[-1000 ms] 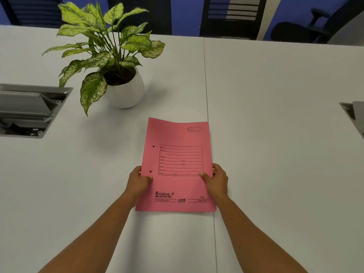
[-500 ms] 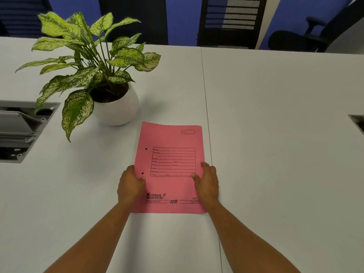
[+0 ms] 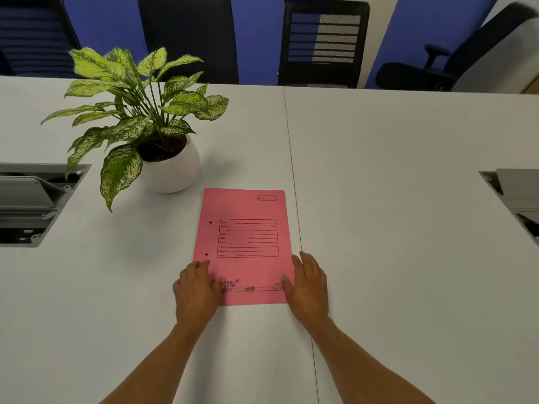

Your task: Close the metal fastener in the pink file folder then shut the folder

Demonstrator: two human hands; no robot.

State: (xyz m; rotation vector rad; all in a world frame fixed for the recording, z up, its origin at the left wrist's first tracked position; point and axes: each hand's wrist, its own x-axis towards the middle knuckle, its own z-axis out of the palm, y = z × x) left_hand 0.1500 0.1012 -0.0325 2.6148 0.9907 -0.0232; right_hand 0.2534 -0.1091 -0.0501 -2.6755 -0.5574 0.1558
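The pink file folder (image 3: 248,211) lies shut and flat on the white table (image 3: 393,199), printed cover up, with two punched holes near its left edge. The metal fastener is hidden inside. My left hand (image 3: 195,290) rests palm down on the folder's lower left corner, thumb on the cover. My right hand (image 3: 307,287) lies flat along the lower right edge, fingers apart, thumb touching the cover. Neither hand grips anything.
A leafy plant in a white pot (image 3: 175,170) stands just beyond the folder's top left corner. Open grey cable boxes sit in the table at the left (image 3: 32,202) and right (image 3: 516,199). Black office chairs (image 3: 323,42) line the far edge.
Both hands slid down from the folder's middle edges to its lower corners and loosened their hold. The folder now lies flat, and the view has tilted up.
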